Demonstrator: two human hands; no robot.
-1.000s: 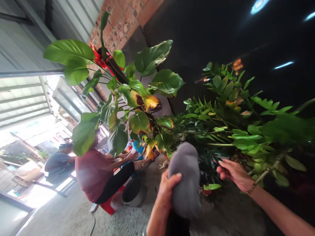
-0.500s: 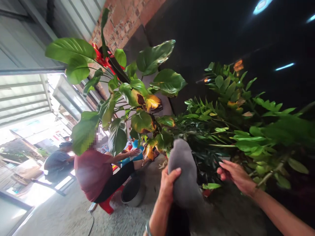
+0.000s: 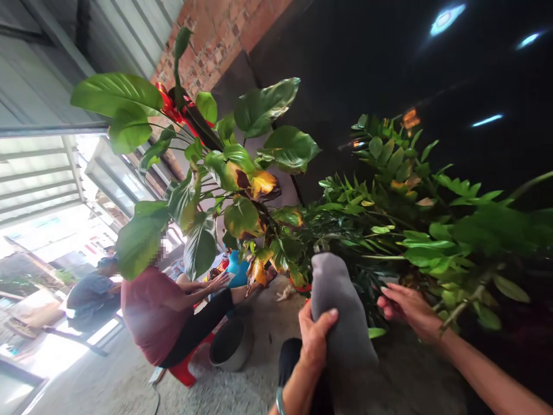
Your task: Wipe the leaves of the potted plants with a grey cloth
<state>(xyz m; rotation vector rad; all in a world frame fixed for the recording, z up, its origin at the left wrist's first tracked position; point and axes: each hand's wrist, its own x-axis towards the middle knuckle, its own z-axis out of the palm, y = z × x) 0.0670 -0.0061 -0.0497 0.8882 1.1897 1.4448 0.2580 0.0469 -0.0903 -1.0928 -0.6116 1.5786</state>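
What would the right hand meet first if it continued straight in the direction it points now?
Probably the soft grey item in the left hand; depth is unclear, so the right hand might meet dark leaves instead.

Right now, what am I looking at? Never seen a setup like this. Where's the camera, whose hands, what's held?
No machine here: these are the bare hands of a person wearing one camera on the head, looking forward and down. The left hand grips a grey cloth piece, thumb on the near side. The right hand is apart from it, fingers bent, in front of a bushy plant; whether it pinches something small, I can't tell. I see no worktable. On the rough floor, a bucket stands by a red stool, where another person sits. A big-leafed plant fills the middle.
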